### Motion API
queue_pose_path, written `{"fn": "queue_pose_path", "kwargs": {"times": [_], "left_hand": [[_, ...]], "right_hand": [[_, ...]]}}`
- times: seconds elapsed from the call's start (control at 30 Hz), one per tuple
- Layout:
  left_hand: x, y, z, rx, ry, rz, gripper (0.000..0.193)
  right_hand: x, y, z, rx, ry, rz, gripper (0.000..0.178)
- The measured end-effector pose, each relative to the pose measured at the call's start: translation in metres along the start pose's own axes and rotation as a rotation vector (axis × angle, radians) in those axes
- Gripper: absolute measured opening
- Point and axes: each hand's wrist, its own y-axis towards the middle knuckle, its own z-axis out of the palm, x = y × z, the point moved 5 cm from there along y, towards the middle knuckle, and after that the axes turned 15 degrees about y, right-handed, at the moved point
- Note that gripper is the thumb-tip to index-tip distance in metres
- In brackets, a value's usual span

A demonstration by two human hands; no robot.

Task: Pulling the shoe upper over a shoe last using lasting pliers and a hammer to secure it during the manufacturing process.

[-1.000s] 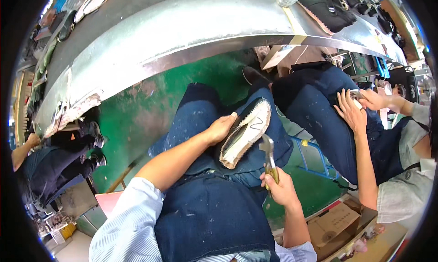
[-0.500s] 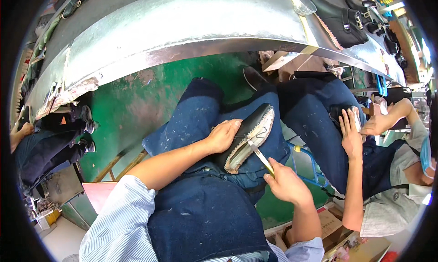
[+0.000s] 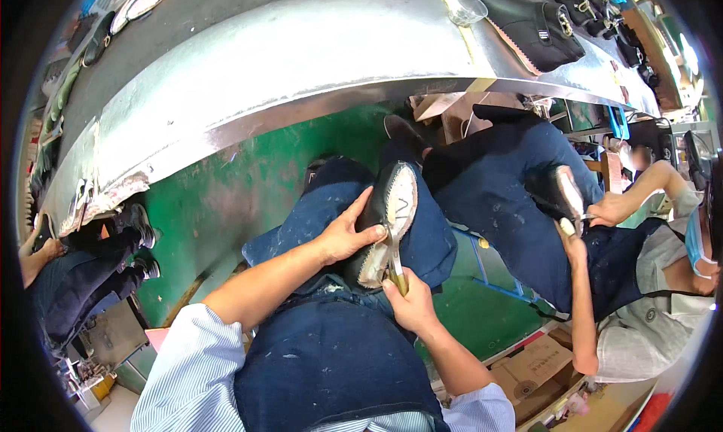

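A black boot [image 3: 403, 206] lies sole up across my lap, its pale underside ringed by a stitched, toothed edge and marked with a dark zigzag line. My left hand [image 3: 348, 232] grips its left side, thumb pressed against the sole's edge. In my right hand [image 3: 410, 300] is a slim metal tool with a yellowish handle [image 3: 399, 281]. Its metal end touches the sole near the middle; I cannot make out the exact shape of its tip.
A metal-topped bench [image 3: 301, 41] curves ahead, bearing a black boot [image 3: 531, 29] and a clear plastic cup [image 3: 467, 9]. At right, a seated co-worker [image 3: 633, 274] handles another black boot [image 3: 556, 191]. A cardboard box [image 3: 531, 368] stands low at right. Another person's legs [image 3: 83, 274] show at left.
The boot has turned more upright and shifted left. My right hand has moved left and the tool now stands steeper against the sole. My left thumb has come onto the sole's edge.
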Motion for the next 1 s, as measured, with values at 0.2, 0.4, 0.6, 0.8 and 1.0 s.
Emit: {"fn": "queue_pose_path", "kwargs": {"times": [0.2, 0.4, 0.6, 0.8, 1.0], "left_hand": [[-0.008, -0.014, 0.002, -0.310, 0.698, -0.051, 0.090], [-0.017, -0.016, 0.011, -0.438, 0.825, 0.077, 0.084], [-0.016, -0.021, 0.011, -0.441, 0.958, 0.112, 0.074], [-0.029, -0.019, 0.015, -0.382, 1.131, 0.155, 0.066], [-0.037, -0.015, 0.013, -0.246, 1.109, -0.034, 0.057]], "right_hand": [[0.049, 0.027, -0.042, 0.390, -0.274, 0.120, 0.032], [0.084, 0.062, -0.057, 0.241, -0.865, -0.390, 0.050], [0.038, 0.073, -0.051, 0.417, -0.114, 0.231, 0.022], [-0.014, 0.050, -0.009, 0.141, 0.317, 0.051, 0.024], [0.009, 0.072, -0.055, 0.642, 0.768, 0.623, 0.032]]}}
